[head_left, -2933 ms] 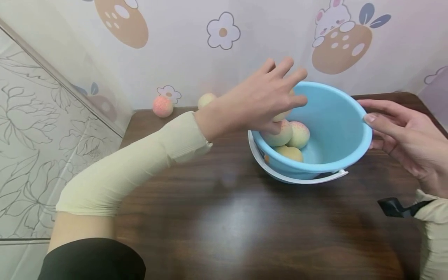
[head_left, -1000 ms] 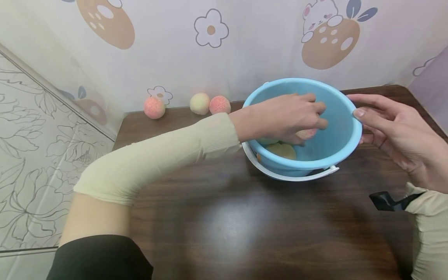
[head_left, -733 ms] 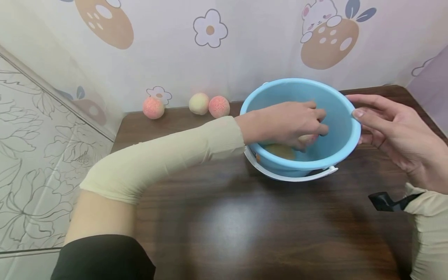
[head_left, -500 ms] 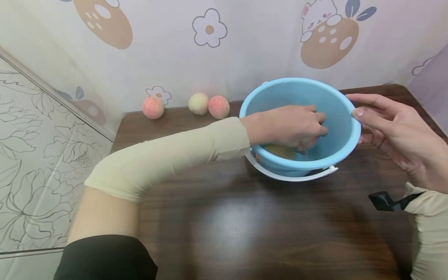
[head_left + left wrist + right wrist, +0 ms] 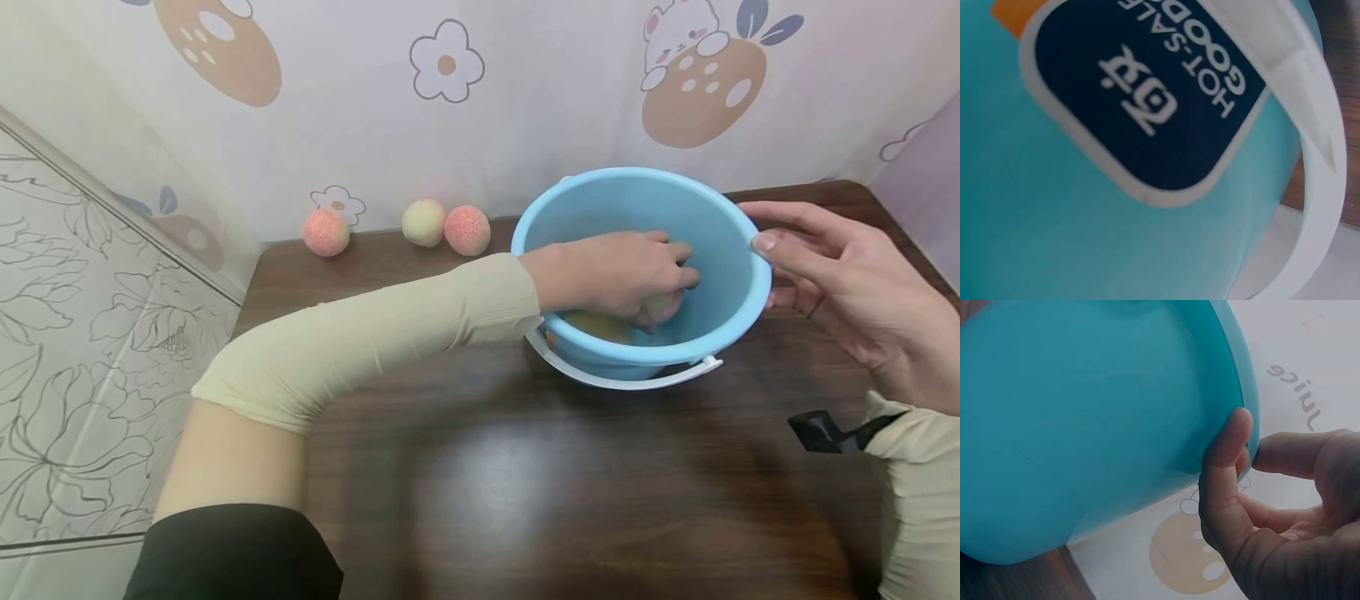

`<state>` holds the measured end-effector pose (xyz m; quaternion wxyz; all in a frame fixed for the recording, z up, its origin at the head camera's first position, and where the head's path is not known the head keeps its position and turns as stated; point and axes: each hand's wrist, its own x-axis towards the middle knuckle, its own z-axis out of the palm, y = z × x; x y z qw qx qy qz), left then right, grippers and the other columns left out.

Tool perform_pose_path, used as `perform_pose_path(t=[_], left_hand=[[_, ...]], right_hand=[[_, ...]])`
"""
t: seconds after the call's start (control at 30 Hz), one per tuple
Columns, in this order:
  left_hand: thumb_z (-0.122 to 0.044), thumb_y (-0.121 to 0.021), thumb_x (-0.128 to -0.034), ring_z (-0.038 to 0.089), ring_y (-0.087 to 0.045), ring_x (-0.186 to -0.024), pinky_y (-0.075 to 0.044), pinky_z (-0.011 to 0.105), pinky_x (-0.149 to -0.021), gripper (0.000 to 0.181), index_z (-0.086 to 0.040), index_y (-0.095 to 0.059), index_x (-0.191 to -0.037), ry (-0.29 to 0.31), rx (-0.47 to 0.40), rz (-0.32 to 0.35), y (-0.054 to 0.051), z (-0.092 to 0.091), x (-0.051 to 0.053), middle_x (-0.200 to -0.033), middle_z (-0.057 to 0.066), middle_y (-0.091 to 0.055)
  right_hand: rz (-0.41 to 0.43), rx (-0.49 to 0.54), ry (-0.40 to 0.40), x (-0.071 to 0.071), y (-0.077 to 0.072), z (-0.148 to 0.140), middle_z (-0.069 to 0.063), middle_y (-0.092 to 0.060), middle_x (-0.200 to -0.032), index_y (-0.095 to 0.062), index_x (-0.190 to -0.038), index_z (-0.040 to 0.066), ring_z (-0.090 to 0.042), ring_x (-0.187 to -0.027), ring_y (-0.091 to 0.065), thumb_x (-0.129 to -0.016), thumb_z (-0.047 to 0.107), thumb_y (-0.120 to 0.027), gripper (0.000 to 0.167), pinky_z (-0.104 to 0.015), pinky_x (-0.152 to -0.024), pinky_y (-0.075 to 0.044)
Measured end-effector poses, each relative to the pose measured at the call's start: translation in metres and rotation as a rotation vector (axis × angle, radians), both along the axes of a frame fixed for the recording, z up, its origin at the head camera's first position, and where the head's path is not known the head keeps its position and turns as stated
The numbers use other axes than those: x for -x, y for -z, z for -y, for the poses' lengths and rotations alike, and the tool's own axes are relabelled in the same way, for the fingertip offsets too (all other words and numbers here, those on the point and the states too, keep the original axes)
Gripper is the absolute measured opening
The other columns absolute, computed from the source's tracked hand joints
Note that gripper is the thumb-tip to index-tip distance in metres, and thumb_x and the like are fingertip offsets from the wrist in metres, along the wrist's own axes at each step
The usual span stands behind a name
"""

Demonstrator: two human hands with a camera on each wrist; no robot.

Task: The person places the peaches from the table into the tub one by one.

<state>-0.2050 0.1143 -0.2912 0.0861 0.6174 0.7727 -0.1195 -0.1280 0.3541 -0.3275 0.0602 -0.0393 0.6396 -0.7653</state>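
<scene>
A light blue bucket (image 5: pixel 637 354) stands on the wooden table. My left hand (image 5: pixel 630 271) is down inside it, fingers curled round a pale peach-like ball (image 5: pixel 658 308). Beside that hand a yellowish ball (image 5: pixel 600 325) shows low in the bucket, partly hidden by the wrist. My right hand (image 5: pixel 862 283) pinches the bucket's right rim, thumb on one side and fingers on the other. The right wrist view shows this right hand (image 5: pixel 1272 506) at the rim of the bucket (image 5: pixel 1085 425). In the left wrist view only the outer wall (image 5: pixel 1085 237) with a dark label fills the picture.
At the table's back edge sit a pink-and-yellow ball (image 5: pixel 327 232) on the left, and a pale ball (image 5: pixel 423 222) beside a pink ball (image 5: pixel 468 231). The bucket's white handle (image 5: pixel 630 383) hangs down in front. A patterned curtain (image 5: pixel 525 100) rises behind the table (image 5: pixel 480 467).
My left hand has moved from above the bucket's left side down into it, uncovering the pink ball at the back. My right hand stays at the rim. The head view has shifted slightly.
</scene>
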Motion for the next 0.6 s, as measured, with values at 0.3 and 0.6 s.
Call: perform_pose_path(t=[0.3,0.6], left_hand=[[-0.044,-0.064,-0.1004,0.018,-0.051,-0.134,-0.042,0.028,-0.114,0.066,-0.025,-0.041,-0.159,-0.045,0.019,0.006,0.0007,-0.0011,-0.0021,-0.153,0.001,-0.051],[-0.036,-0.063,-0.1022,0.017,-0.051,-0.132,-0.043,0.027,-0.111,0.061,-0.026,-0.041,-0.159,-0.063,0.017,0.031,-0.0006,0.0011,-0.0009,-0.151,-0.001,-0.053]], right_hand=[[-0.01,0.019,-0.024,0.0012,0.0003,-0.0004,-0.004,-0.07,-0.13,-0.053,-0.149,0.005,-0.021,-0.09,-0.081,-0.104,-0.006,-0.051,0.046,-0.038,-0.066,-0.063],[0.035,-0.025,0.014,-0.0026,-0.0016,0.0018,-0.001,-0.07,-0.131,-0.054,-0.149,0.009,-0.019,-0.091,-0.08,-0.104,-0.001,-0.055,0.046,-0.036,-0.067,-0.063]])
